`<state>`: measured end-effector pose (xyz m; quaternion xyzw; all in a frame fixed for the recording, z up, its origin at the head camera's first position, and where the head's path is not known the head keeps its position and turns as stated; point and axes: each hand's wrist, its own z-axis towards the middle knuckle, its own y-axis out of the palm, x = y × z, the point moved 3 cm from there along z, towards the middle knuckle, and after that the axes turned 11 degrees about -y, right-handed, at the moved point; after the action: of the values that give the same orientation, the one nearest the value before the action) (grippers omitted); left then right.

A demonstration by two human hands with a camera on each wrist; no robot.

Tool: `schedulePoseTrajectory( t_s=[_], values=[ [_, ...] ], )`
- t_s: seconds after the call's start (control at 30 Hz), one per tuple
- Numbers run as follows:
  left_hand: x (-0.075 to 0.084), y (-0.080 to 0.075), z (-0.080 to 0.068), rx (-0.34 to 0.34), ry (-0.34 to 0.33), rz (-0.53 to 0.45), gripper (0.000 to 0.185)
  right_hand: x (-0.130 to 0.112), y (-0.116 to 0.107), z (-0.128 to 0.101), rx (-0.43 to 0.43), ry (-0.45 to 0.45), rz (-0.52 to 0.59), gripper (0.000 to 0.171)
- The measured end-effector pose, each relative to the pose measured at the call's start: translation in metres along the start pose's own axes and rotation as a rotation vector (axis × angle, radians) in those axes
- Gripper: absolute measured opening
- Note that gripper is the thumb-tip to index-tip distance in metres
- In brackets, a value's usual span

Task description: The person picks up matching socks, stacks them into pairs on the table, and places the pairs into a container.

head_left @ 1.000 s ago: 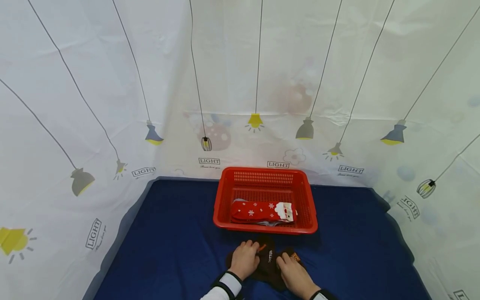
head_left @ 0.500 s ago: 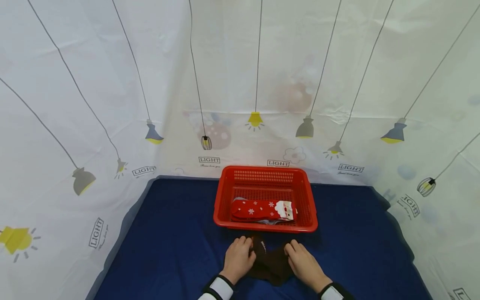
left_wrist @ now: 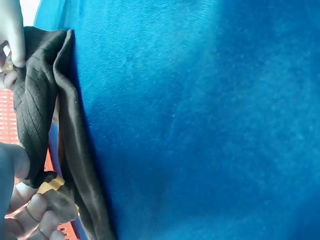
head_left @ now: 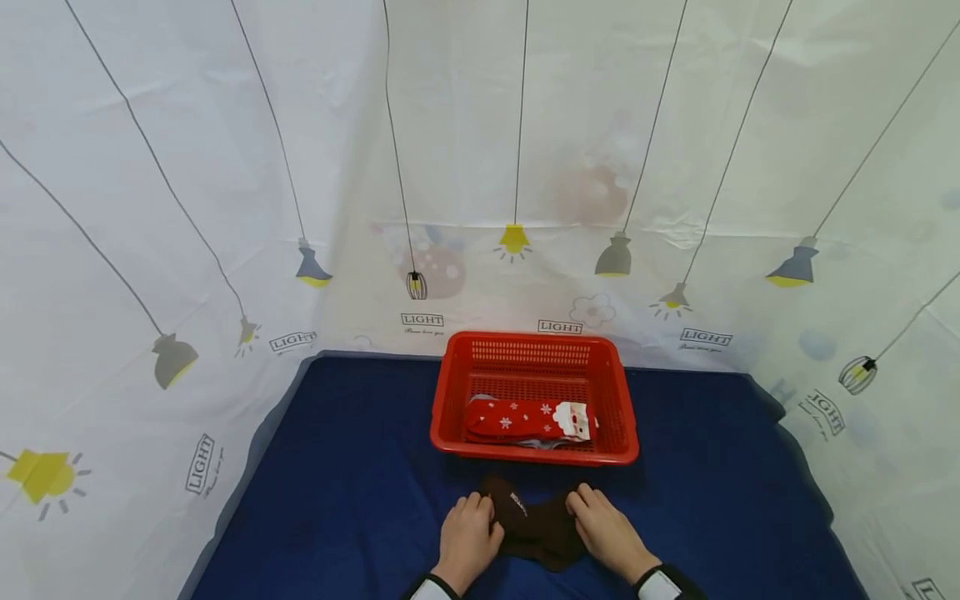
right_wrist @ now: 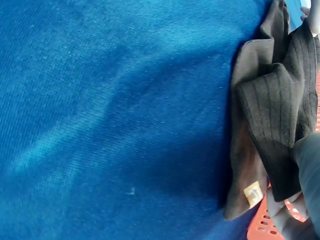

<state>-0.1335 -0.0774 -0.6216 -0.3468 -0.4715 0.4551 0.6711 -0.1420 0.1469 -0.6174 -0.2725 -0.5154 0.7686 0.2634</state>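
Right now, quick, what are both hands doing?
Left hand: holding the left edge of the dark brown ribbed fabric sock.
Right hand: holding the sock's right edge.

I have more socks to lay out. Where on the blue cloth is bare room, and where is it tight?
Bare blue cloth lies left of the red basket, reaching the curtain, and likewise to the basket's right. It is tight in front of the basket, where the left hand and right hand hold the brown socks. Red Santa socks fill the basket's near half.
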Motion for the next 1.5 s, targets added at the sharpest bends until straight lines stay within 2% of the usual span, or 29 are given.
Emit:
schedulePoseTrajectory(
  t_s=[0.17,0.43,0.7,0.87,1.03,1.3,1.5],
  values=[
    [-0.001,0.003,-0.001,-0.048,0.009,0.005,0.027,0.002,0.005,-0.003,0.0,-0.003,-0.007,0.025],
    [-0.006,-0.004,0.006,-0.062,0.082,0.023,0.023,0.007,0.001,-0.003,0.048,-0.007,-0.048,0.031],
    [-0.009,-0.008,0.013,-0.032,0.177,-0.005,0.036,0.013,-0.001,-0.003,0.055,-0.015,-0.048,0.03],
    [-0.01,-0.007,0.02,-0.008,0.224,0.003,0.034,0.015,-0.002,-0.003,0.036,0.0,-0.029,0.026],
    [-0.011,-0.001,0.028,-0.024,0.248,0.054,0.032,0.017,-0.003,-0.004,0.031,0.006,-0.021,0.026],
    [-0.007,0.016,0.033,-0.128,0.269,0.101,0.03,0.022,-0.002,-0.005,0.032,0.028,-0.034,0.026],
    [-0.003,0.024,0.035,-0.088,0.257,0.106,0.023,0.026,-0.003,-0.007,0.054,0.036,-0.056,0.028]
  ],
)
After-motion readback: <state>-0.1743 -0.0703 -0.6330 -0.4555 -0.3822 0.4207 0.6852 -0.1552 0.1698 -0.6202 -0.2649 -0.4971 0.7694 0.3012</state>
